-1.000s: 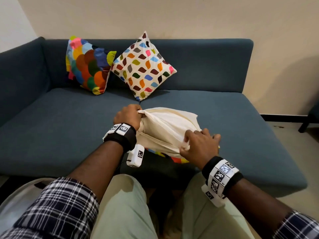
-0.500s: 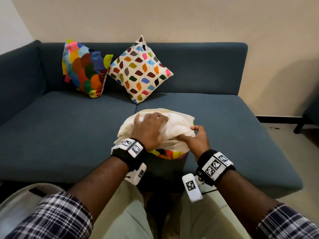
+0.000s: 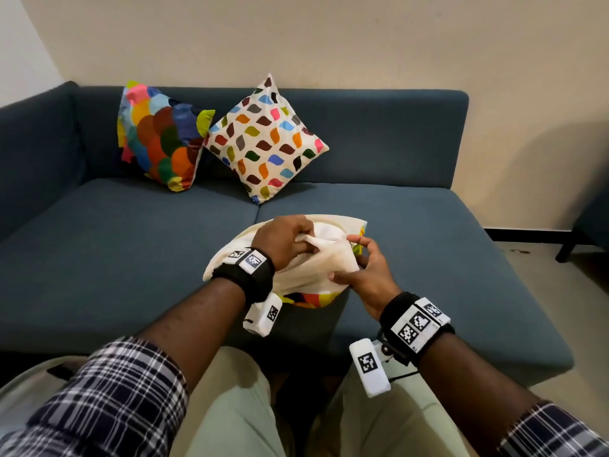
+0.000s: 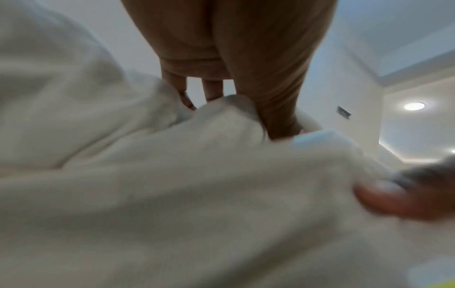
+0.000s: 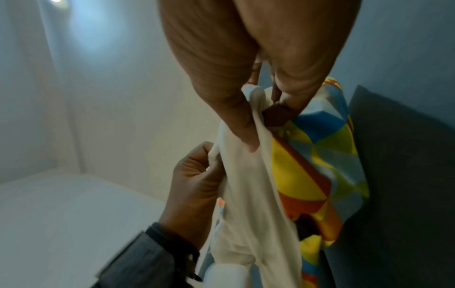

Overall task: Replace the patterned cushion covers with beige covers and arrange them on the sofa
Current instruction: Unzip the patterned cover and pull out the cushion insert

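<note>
At frame centre, on the sofa (image 3: 412,225) seat's front edge, the beige cover (image 3: 316,275) lies bunched over a patterned cushion (image 3: 309,300). Left hand (image 3: 283,239) and right hand (image 3: 365,268) both pinch its cloth. Upper left, against the backrest: scale-print cushion (image 3: 161,136), leaf-print cushion (image 3: 267,140).

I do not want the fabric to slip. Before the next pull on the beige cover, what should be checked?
1. Left hand grips the beige cloth cover: ok.
2. Right hand pinches the cover's edge: ok.
3. Cover fully over the geometric multicoloured cushion: not ok, colours show below and at right.
4. Cushion rests on the blue fabric sofa: ok.
5. Closure of the cover: cannot tell.
</note>
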Demonstrator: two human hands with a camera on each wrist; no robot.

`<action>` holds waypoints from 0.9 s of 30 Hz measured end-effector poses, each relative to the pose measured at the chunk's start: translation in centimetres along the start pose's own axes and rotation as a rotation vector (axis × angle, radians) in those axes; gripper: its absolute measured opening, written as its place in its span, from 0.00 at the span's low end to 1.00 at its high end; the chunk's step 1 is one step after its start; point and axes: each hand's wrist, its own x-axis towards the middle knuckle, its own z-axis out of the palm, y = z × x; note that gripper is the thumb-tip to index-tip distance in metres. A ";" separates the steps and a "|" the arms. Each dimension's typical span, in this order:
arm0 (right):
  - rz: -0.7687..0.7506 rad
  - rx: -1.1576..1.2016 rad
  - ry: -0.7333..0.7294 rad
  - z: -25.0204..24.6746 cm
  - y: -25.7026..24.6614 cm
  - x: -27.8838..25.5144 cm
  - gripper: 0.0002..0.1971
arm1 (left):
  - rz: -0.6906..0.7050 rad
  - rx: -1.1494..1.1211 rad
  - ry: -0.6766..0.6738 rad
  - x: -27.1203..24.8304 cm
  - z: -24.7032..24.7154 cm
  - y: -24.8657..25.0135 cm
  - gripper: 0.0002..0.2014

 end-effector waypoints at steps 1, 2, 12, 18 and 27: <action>-0.007 -0.059 0.014 -0.2 -0.1 -0.2 0.40 | -0.030 -0.063 0.028 0.2 -0.3 -0.3 0.09; -0.002 -0.117 0.041 -0.6 0.0 -0.2 0.39 | -0.057 -0.124 0.073 0.4 -0.7 -0.5 0.08; -0.391 -0.855 0.369 1.4 -1.3 -1.0 0.49 | -0.046 -0.196 0.162 0.2 1.1 0.9 0.12; -0.473 -1.394 -0.026 2.3 -2.6 1.5 0.31 | -0.035 -0.210 0.138 -1.4 1.6 0.4 0.07; -0.411 -1.039 0.234 0.1 -3.2 2.4 0.13 | -0.263 0.231 0.137 -7.1 -2.4 -6.6 0.35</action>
